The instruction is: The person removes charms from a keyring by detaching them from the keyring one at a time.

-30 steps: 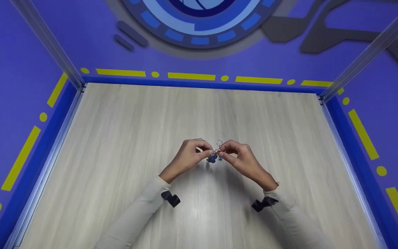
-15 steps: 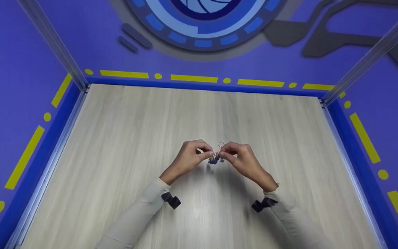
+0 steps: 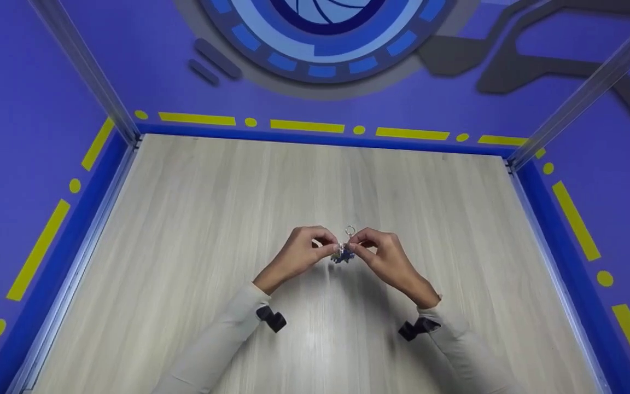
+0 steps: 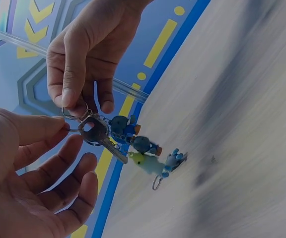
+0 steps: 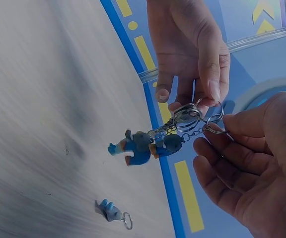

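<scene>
In the head view my left hand (image 3: 310, 244) and right hand (image 3: 378, 251) meet at mid-table, fingertips close together. Each pinches a metal ring between thumb and index finger; the split rings (image 5: 210, 113) are linked or overlapping. From them hang a key (image 4: 96, 132) and several small figure charms on chains: blue-and-grey ones (image 5: 139, 147) and a yellow-green one (image 4: 145, 161). My left hand's other fingers (image 4: 58, 191) are loosely curled; the right hand's other fingers (image 5: 225, 171) are too. On the table below lies a separate blue-grey figure keychain (image 5: 112, 211) with its own ring.
The light wood-grain table (image 3: 227, 197) has blue-purple panels (image 3: 304, 104) with yellow markings behind it and at both sides. Metal frame posts (image 3: 88, 71) stand at the back corners. Black wrist cameras (image 3: 272, 318) sit on both beige sleeves (image 3: 211, 342).
The hanging charms have drawn together into one cluster between my hands; a second ago a blue piece showed apart under the right fingers. Both hands stay pinched, slightly lower in the view.
</scene>
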{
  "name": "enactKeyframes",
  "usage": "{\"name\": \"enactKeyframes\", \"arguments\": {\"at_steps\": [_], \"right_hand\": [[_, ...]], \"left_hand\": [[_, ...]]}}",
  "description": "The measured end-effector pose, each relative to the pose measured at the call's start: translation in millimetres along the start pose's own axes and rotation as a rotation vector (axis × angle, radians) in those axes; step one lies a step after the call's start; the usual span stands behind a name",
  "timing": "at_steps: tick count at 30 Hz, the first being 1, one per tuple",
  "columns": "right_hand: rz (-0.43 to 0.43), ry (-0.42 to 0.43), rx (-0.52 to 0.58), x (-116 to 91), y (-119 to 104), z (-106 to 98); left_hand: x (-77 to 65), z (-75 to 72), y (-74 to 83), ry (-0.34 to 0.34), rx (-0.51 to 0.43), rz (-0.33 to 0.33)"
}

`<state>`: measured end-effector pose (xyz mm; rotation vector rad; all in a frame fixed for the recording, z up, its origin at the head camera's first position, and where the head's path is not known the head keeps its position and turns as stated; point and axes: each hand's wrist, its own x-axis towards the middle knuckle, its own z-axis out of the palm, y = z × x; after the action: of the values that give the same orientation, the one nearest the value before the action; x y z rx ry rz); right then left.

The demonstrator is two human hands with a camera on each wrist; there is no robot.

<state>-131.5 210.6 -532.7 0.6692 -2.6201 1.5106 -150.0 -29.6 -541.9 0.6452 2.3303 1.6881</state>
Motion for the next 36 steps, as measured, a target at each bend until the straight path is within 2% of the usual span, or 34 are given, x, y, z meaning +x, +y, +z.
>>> {"name": "enactKeyframes", "arguments": {"at_steps": [11, 17, 24, 30, 36], "right_hand": [[-0.099, -0.026, -0.062, -1.2, 0.8, 3.4], [-0.091, -0.018, -0.044, -0.9, 0.8, 1.6], [-0.04, 0.006, -0.025, -2.7, 1.0, 1.1], [-0.05, 0.014, -0.003, -3.2, -0.3, 3.6], [-0.156, 0.008, -0.083, -3.1, -0.1, 5.8]], "left_hand": [[-1.3, 2.0, 2.1, -0.007, 0.015, 0.014], [-2.5, 1.1, -0.8, 0.016, -0.038, 0.016], [-3.7, -1.2, -1.5, 0.014, -0.09, 0.018], [-3.1, -1.8, -1.1, 0.016, -0.04, 0.013], [0.7, -0.5, 8.0, 0.013, 0.057, 0.029]]}}
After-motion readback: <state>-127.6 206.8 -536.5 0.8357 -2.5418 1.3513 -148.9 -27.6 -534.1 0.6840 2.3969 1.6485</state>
